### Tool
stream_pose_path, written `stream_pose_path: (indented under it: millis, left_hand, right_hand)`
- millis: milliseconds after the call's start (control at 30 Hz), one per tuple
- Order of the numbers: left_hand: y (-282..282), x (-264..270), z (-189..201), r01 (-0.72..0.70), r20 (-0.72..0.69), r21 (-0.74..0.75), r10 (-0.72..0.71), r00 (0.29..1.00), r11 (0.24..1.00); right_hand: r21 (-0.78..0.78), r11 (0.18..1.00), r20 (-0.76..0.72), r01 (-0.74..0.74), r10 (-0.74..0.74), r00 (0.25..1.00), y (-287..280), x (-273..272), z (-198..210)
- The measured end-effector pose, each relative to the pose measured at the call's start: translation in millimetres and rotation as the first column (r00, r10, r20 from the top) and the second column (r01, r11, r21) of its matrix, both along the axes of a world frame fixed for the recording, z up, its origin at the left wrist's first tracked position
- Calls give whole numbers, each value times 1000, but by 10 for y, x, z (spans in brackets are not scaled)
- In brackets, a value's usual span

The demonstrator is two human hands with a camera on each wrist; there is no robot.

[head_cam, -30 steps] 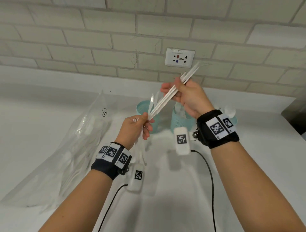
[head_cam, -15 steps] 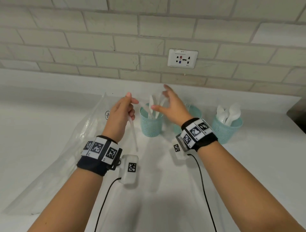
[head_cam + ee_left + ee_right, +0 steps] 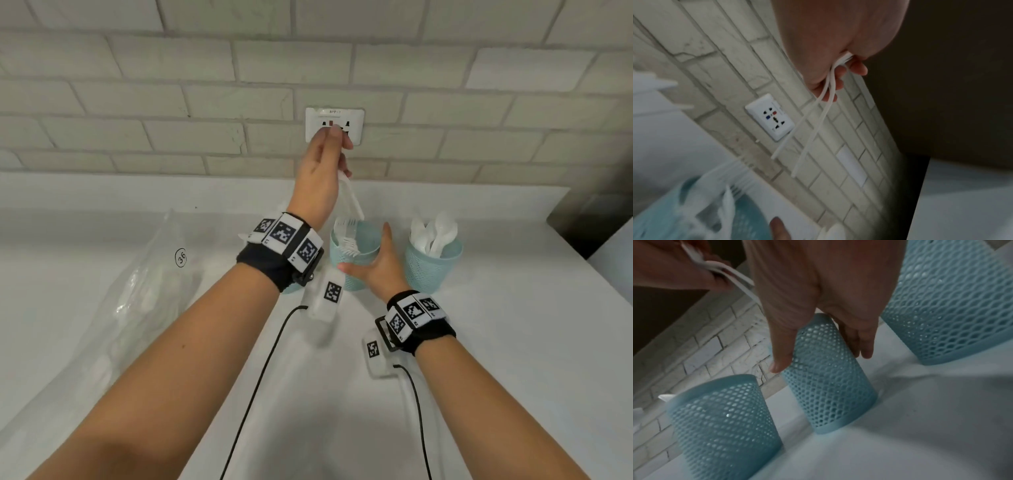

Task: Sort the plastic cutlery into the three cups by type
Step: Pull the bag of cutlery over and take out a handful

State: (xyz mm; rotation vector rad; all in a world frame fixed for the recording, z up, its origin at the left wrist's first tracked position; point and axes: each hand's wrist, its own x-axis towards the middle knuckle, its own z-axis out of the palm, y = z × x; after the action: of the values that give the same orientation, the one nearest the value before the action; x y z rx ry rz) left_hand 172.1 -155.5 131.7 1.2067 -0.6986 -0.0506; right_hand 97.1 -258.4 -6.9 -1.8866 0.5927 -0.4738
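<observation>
two white handles held over the middle cup

we count three teal mesh cups on the counter: the left cup (image 3: 723, 415), the middle cup (image 3: 356, 255) and the right cup (image 3: 433, 262). in the head view the left cup is mostly hidden behind our left wristband. the right cup holds a cluster of white spoons (image 3: 435, 231), too overlapped to count. fork tines (image 3: 346, 228) show inside the middle cup. in the left wrist view we count two thin white cutlery pieces (image 3: 813, 126) in our left hand (image 3: 320, 171), which is raised in front of the wall socket (image 3: 334, 125) and pinches them at their upper ends. their type is hidden inside the hand.

our right hand (image 3: 376, 267) rests against the near side of the middle cup, thumb on one side and fingers (image 3: 865, 344) on the other, straight rather than wrapped, so it steadies the cup without clasping it.

the counter (image 3: 513, 342) is plain white, backed by a pale brick-pattern wall (image 3: 171, 102). one clear plastic bag (image 3: 147, 294), marked 36, lies to the left. one black cable (image 3: 260, 377) trails from each wrist device.

the two pieces hang with their long axes near vertical, free ends pointing down toward the middle cup's mouth and spreading slightly apart, above the rim and not yet inside.
</observation>
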Motion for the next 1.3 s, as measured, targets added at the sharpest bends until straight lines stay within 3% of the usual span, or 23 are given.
stream_pose_path:
  millis: [133,200,333,400,433,500,567,600,633,667,733,767,800,833,900,1000,1100,1200,1300]
  left_hand:
    - [-289,11,-260,10,38,218,-19,999,976]
    - [-359,40,-429,38,73,405,-74,995,913]
    - [-360,156,-700,10,185,792,-255,949,611]
    - [-277,158,-742,-76,258,852,-289,922,517]
    - [-215,141,-737,-106,296,839,-285,912,534]
    - [-13,90,-668,-148,366,741,-208,907,656]
    - [320,84,-588,-267,430,601,-23,903,753]
    - [539,106,-571,-381,477,537,102,873,753]
    - [765,145,-565,-509,522,491,229,821,707]
    - [1014,186,-579,-630,550,486,349,759,606]
    - [1504,244,-632,-747,552,599,527,646,287]
    - [1722,260,-670,-710,533,693,572,623,128]
    - [1913,261,-704,-631,503,775,592,630,14]
    - [2063,268,-746,-550,460,835,595,659,-37]
    - [2262,254,-807,-502,410,865,567,714,7]
    - [2367,149,-787,-536,426,836,482,766,113]
    - [2280,-45,-640,-473,388,861,360,848,187]
    - [2111,-308,-450,-309,262,910,194,945,275]
    - [1915,-501,-325,-126,130,937,9,991,326]
  right_hand:
    - [-5,1000,32,-21,21,999,-85,52,-89]
    - [-8,1000,37,-30,31,999,-100,61,-97]
    - [54,997,66,-46,42,997,-102,79,-84]
    - [79,995,64,-59,54,996,-97,82,-78]
    - [82,995,64,-60,55,996,-97,80,-78]
    - [63,997,54,-55,51,997,-93,64,-69]
    - [54,997,41,-48,46,998,-85,46,-69]
    - [50,998,41,-47,45,998,-76,40,-74]
    - [44,998,41,-42,40,998,-83,43,-85]
    - [40,998,39,-39,37,999,-76,42,-87]
    - [32,999,23,-30,29,999,-68,31,-80]
    - [22,1000,3,-22,22,1000,-63,22,-72]
    - [3,1000,-25,-11,11,1000,-48,4,-57]
    - [-28,1000,-46,1,-3,999,-28,-19,-35]
    - [-123,992,-32,23,-27,999,65,-78,41]
    - [-248,968,118,44,-15,993,333,-150,250]
    - [-300,950,238,-87,163,958,677,-174,499]
    - [-181,939,229,-294,331,915,985,-223,684]
    - [-50,913,182,-404,406,895,1116,-313,773]
